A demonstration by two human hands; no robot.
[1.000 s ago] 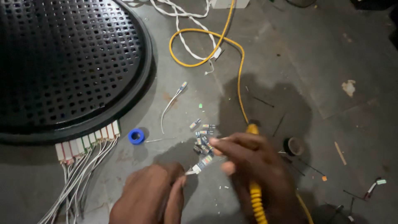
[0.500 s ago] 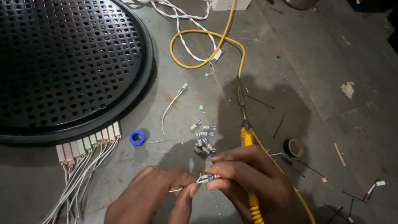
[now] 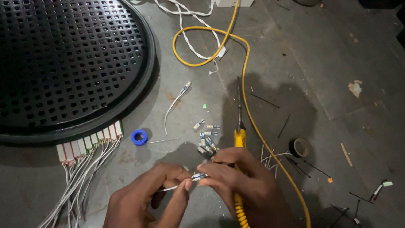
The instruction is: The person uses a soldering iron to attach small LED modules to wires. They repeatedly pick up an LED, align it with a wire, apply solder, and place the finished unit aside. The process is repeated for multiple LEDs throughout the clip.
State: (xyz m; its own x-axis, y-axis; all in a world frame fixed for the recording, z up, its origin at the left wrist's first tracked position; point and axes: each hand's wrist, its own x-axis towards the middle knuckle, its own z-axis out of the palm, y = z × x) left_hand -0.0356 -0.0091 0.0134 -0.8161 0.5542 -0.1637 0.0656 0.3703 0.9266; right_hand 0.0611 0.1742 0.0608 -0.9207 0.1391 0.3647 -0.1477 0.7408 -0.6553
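Connector (image 3: 199, 176), small, blue-and-white, on a thin white wire (image 3: 171, 188): head view, I see it pinched between both hands low at centre. Left hand (image 3: 147, 198) grips the wire at its fingertips; right hand (image 3: 242, 181) clasps the connector and a yellow soldering iron (image 3: 239, 139). Spare connectors (image 3: 207, 139) lie just beyond on the grey floor (image 3: 337, 63). Risk, I judge: the iron's tip points toward the spares and could scorch them.

A makeshift electrical workshop: a yellow soldering iron (image 3: 239, 139) is lying at six o'clock, wire offcuts (image 3: 270, 154) littering the grey floor (image 3: 337, 55).
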